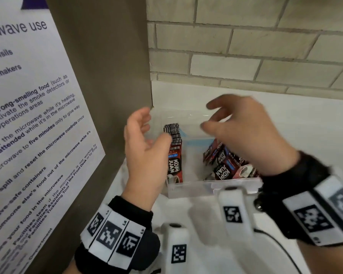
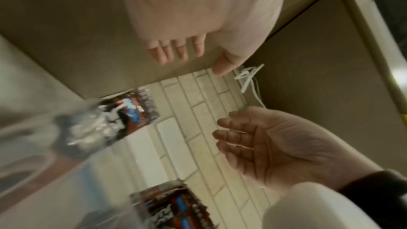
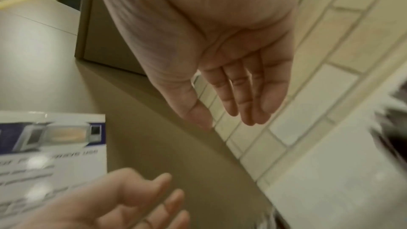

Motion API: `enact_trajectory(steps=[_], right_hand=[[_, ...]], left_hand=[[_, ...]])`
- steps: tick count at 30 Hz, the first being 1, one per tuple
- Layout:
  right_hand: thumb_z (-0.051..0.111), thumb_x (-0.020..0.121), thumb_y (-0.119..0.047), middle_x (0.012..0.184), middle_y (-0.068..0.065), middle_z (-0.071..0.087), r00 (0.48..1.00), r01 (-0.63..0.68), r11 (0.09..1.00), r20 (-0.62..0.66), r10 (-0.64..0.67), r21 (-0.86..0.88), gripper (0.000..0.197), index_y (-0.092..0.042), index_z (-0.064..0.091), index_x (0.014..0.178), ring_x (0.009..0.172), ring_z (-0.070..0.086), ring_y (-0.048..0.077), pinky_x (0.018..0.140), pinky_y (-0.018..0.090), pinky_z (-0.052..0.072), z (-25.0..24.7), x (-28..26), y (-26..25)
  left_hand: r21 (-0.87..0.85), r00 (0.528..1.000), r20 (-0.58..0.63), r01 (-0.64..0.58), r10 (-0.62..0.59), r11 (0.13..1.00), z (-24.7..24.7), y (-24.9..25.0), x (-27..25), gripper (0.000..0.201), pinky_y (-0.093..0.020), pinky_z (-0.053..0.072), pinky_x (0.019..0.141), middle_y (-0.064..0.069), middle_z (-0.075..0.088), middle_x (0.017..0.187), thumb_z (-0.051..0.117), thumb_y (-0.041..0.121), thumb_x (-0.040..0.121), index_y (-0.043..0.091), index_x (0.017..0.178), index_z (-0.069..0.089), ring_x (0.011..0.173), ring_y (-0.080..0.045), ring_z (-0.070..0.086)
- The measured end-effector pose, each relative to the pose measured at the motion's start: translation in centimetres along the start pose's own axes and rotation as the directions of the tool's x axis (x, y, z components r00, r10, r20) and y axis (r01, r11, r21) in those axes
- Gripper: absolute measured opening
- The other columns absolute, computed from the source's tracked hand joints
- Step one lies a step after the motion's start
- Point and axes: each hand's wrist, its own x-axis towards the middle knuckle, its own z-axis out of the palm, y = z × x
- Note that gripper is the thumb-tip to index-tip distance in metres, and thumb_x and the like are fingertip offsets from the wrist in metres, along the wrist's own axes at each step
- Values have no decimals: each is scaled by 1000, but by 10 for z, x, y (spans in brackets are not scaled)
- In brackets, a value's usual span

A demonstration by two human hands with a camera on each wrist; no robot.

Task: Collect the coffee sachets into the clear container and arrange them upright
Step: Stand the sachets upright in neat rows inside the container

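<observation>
A clear container (image 1: 212, 187) stands on the white counter against the brown panel. Inside, a row of red-and-black coffee sachets (image 1: 174, 155) stands upright along its left wall. A looser bunch of sachets (image 1: 224, 165) leans tilted at the right side. My left hand (image 1: 145, 135) hovers over the left part of the container, fingers relaxed, holding nothing. My right hand (image 1: 222, 119) hovers above the right part, fingers loosely spread and empty. The left wrist view shows my left hand (image 2: 187, 48), my right hand (image 2: 264, 138) and blurred sachets (image 2: 132, 111). My right hand's (image 3: 233, 93) palm is bare.
A brown cabinet side (image 1: 107, 76) with a microwave-use notice (image 1: 28, 115) rises at the left, close to the container. A pale brick wall (image 1: 246, 46) runs behind the white counter (image 1: 305, 125). A white cable (image 2: 249, 77) hangs in the corner.
</observation>
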Motion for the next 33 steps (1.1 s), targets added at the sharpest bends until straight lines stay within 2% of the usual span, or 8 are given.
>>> enact_trajectory(steps=[3, 7, 10, 18, 22, 25, 29, 33], right_hand=[[70, 79, -22, 84, -3, 68, 996, 15, 999, -83, -18, -30, 25, -18, 67, 103, 63, 52, 3, 56, 16, 36, -27, 11, 8], [73, 77, -28, 92, 0, 67, 999, -11, 968, 49, 23, -249, 25, -18, 68, 100, 74, 56, 13, 62, 24, 41, -39, 30, 26], [72, 78, -40, 109, 0, 62, 970, 35, 883, 229, 82, -467, 37, -19, 65, 108, 91, 53, 17, 75, 27, 38, -35, 39, 38], [70, 76, -54, 129, 3, 47, 865, 184, 751, 467, 183, -635, 67, -22, 51, 132, 116, 47, 21, 92, 32, 42, -14, 48, 38], [70, 78, -50, 122, 10, 54, 872, 205, 701, 453, 186, -683, 62, -10, 58, 123, 107, 55, 26, 87, 35, 48, -9, 55, 38], [68, 78, -56, 130, 7, 45, 855, 214, 704, 479, 201, -677, 64, -22, 51, 130, 114, 50, 25, 92, 36, 45, -5, 56, 38], [60, 87, -49, 127, 2, 54, 809, 264, 709, 550, 207, -655, 49, -21, 57, 127, 114, 51, 20, 84, 27, 40, -1, 55, 39], [64, 86, -37, 115, 1, 59, 825, 276, 704, 537, 176, -654, 36, -17, 64, 117, 101, 54, 18, 78, 26, 42, -3, 54, 44]], left_hand=[[-22, 977, 191, -88, 91, 996, 15, 21, -7, 53, -14, 41, 93, 10, 53, 124, 57, 15, 68, 36, 115, 47, 115, -1, 50], [258, 815, 548, 47, -186, 965, 47, 18, -5, 63, -22, 37, 97, 5, 47, 136, 61, 13, 77, 27, 136, 42, 123, -7, 44], [477, 716, 609, 12, -340, 879, 66, 11, -4, 64, -25, 38, 91, -1, 45, 134, 58, 11, 87, 17, 145, 34, 112, -12, 43], [633, 778, 536, -115, -326, 765, 65, -12, -9, 39, -31, 48, 81, -6, 58, 118, 58, 21, 88, 10, 124, 49, 104, -24, 58], [666, 740, 563, -141, -369, 733, 65, -16, -10, 32, -35, 52, 85, -8, 67, 108, 63, 22, 86, 9, 115, 60, 101, -26, 62], [663, 710, 597, -174, -374, 728, 67, -16, -11, 25, -37, 53, 86, -11, 69, 104, 61, 16, 86, 7, 109, 67, 100, -27, 64], [667, 714, 594, -180, -370, 723, 69, -17, -10, 33, -30, 51, 78, -8, 67, 108, 61, 20, 86, 7, 117, 59, 102, -24, 62], [678, 683, 583, -110, -440, 727, 67, -14, -11, 54, -26, 40, 62, -2, 57, 113, 68, 41, 82, 13, 123, 45, 97, -18, 56]])
